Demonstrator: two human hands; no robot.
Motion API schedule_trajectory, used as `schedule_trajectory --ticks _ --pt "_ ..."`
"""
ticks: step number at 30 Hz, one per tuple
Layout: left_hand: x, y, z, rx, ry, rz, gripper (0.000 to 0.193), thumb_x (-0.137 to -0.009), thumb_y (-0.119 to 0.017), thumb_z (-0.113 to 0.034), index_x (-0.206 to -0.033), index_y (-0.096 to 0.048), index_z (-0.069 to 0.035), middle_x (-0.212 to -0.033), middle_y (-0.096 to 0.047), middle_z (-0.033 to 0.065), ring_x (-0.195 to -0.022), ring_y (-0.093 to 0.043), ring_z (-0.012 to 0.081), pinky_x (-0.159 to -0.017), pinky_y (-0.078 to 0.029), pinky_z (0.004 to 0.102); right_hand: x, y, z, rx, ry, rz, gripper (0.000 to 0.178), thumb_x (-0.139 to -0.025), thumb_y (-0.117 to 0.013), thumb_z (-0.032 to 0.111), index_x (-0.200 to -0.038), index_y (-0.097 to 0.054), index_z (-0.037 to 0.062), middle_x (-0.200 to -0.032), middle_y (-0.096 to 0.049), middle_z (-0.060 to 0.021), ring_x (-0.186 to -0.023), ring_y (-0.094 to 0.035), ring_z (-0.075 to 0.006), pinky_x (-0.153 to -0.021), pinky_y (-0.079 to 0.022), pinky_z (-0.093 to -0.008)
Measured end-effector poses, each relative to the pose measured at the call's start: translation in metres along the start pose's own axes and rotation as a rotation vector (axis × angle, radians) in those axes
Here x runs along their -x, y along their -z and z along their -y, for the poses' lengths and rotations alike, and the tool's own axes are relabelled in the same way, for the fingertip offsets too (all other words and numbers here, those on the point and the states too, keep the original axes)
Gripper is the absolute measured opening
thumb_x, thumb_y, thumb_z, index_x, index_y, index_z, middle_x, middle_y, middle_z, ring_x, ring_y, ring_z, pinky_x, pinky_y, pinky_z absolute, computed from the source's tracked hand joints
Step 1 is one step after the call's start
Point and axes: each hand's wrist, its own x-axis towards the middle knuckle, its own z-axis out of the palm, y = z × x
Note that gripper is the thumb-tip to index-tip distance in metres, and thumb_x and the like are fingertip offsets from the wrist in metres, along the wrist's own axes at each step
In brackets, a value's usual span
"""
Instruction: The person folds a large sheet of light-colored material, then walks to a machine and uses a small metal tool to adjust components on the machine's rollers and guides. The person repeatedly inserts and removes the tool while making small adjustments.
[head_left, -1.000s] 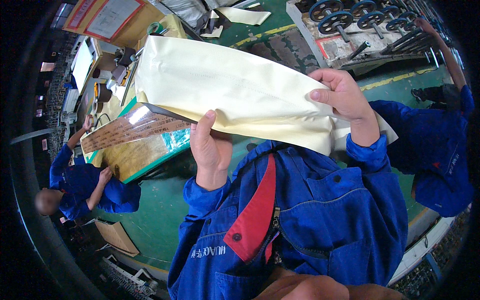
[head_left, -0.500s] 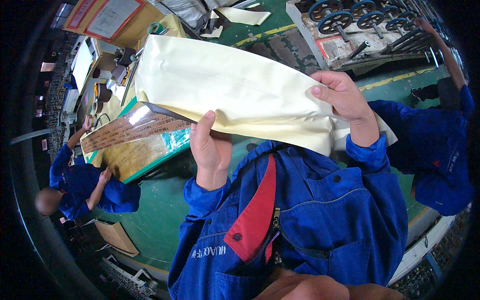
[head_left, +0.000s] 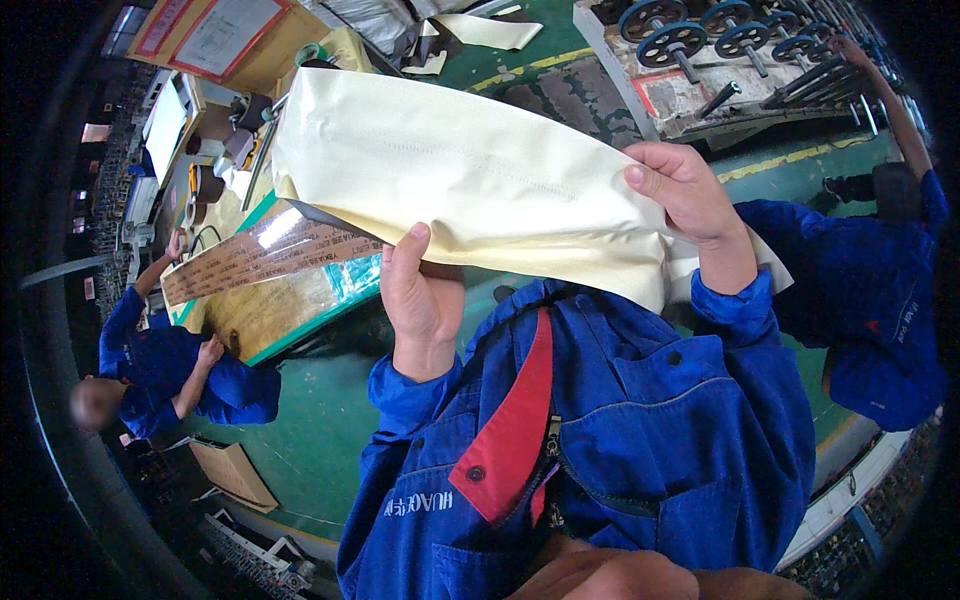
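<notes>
A long cream sheet [head_left: 450,165] stretches across in front of me, its surface slightly wrinkled. My left hand [head_left: 422,305] pinches its near edge, thumb on top and fingers hidden underneath. Farther right, my right hand [head_left: 688,195] grips the sheet's far edge between thumb and fingers, and a loose end hangs past that wrist. Below the left part of the sheet runs a glossy brown printed strip [head_left: 265,262], reaching toward a co-worker at the left. A dark underside shows where sheet and strip meet; whether they are joined I cannot tell.
A green-edged worktable [head_left: 290,310] stands at the left, with tape rolls [head_left: 205,185] farther back. One co-worker [head_left: 165,370] is beside it; another [head_left: 850,290] is close on my right, near a rack of blue-rimmed wheels [head_left: 670,45]. Cream scraps [head_left: 487,31] lie on the floor.
Almost nothing differs. Both hands keep their grip on the cream sheet, which has shifted only very slightly.
</notes>
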Motion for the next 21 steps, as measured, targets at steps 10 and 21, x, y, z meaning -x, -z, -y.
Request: schedule_trajectory --ticks 10,21 --pt "0.001 0.009 0.002 0.009 0.017 -0.01 0.047 -0.096 -0.063 -0.007 -0.141 -0.051 -0.005 -0.133 -0.061 0.0086 -0.125 -0.057 0.0253 -0.112 -0.042 0.0448 -0.002 0.005 -0.009 -0.096 0.027 -0.043 0.031 -0.108 -0.059 0.024 -0.118 -0.069 -0.0038 -0.104 -0.074 -0.0065 -0.092 -0.069 -0.0119 -0.081 -0.057 -0.0286" --pt "-0.022 0.071 0.082 -0.744 -0.126 0.039 0.038 -0.092 -0.073 0.0 -0.126 -0.06 0.009 -0.122 -0.069 0.0139 -0.104 -0.064 0.0182 -0.095 -0.051 0.0334 -0.042 0.035 -0.139 1.388 0.271 -0.291 0.037 -0.093 -0.062 0.047 -0.098 -0.074 0.0124 -0.087 -0.072 -0.0159 -0.087 -0.07 -0.0368 -0.076 -0.053 -0.0502"
